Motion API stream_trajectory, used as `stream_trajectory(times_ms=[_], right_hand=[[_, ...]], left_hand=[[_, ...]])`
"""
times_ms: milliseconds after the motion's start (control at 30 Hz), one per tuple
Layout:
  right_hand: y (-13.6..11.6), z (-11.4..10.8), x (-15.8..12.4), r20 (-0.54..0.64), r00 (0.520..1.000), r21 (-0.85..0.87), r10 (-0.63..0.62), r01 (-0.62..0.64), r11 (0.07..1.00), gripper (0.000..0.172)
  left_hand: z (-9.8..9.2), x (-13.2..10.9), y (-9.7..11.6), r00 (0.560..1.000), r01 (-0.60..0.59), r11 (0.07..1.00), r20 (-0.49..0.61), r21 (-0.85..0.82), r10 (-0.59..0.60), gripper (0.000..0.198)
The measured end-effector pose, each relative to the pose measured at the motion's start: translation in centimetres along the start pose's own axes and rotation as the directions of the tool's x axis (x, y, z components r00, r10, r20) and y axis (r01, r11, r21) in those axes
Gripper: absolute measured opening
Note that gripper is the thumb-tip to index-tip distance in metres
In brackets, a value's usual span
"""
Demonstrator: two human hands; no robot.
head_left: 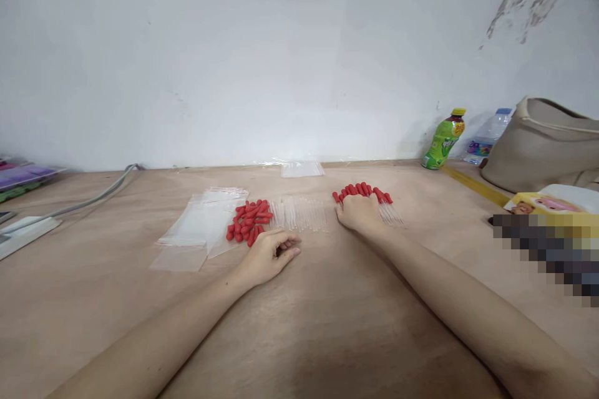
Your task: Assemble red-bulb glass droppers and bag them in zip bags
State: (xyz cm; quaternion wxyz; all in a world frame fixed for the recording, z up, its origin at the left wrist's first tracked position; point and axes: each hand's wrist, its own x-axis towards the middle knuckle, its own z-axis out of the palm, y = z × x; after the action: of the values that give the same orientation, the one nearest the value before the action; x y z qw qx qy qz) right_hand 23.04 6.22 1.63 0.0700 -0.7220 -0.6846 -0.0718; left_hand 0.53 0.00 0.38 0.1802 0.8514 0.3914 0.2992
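Hands, two; red clusters, two

Left hand: bare, farther left of the green bottle than the other hand; slim fingers, a rounded back and a thumb with a smooth outline; nail detail too small to tell.
Left forearm: bare as far as it shows, smooth, slender at the wrist and broader away from the bottle.
Skin mark: one small dark round spot near the left wrist, well to the left of the bottle.
Right hand: bare, left of the bottle; compact, rounded back, fingertips hidden.
Right forearm: bare, smooth, thickening away from the bottle.
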Motion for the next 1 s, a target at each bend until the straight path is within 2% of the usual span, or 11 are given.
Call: stream_trajectory(times_ms=[200, 300, 433, 833, 867, 933, 1000], right_hand=[[-1.3, -0.4, -0.7, -0.045, 0.996, 0.038, -0.075, 0.077, 0.996, 0.045], [-2.2, -0.3, -1.0, 0.01, 0.995, 0.077, -0.101, 0.1, 0.992, 0.04], [-2.7, -0.1, -1.2, 0.057, 0.996, 0.076, -0.07, 0.066, 0.995, 0.033], [-1.3, -0.8, -1.5, 0.11, 0.994, 0.088, -0.005, -0.005, 0.996, 0.029], [-1.2, -0.9, -1.6, 0.115, 0.993, 0.093, -0.003, -0.008, 0.996, 0.029], [-1.1, -1.3, -1.7, 0.115, 0.993, 0.101, -0.007, -0.005, 0.995, 0.029], [-1.0, -1.6, -1.8, 0.108, 0.994, 0.105, -0.02, 0.008, 0.994, 0.03]], left_hand=[[0.0, 0.0, 0.0, 1.0, -0.007, 1.0, 0.003, 0.004, 0.007, 0.019], [-0.1, 0.0, 0.1, 1.0, -0.007, 1.0, 0.004, 0.008, 0.007, 0.019], [-0.1, 0.0, 0.1, 1.0, -0.015, 1.0, 0.009, -0.005, 0.015, 0.019], [0.0, -0.1, 0.1, 1.0, -0.025, 0.999, 0.019, 0.034, 0.024, 0.018], [0.1, -0.1, 0.0, 0.999, -0.039, 0.997, -0.011, 0.066, 0.039, 0.018], [-0.1, -0.1, -0.5, 0.988, -0.049, 0.983, -0.137, 0.177, 0.074, 0.016], [-0.8, 0.1, -1.1, 0.953, 0.003, 0.949, -0.289, 0.315, 0.093, 0.016]])
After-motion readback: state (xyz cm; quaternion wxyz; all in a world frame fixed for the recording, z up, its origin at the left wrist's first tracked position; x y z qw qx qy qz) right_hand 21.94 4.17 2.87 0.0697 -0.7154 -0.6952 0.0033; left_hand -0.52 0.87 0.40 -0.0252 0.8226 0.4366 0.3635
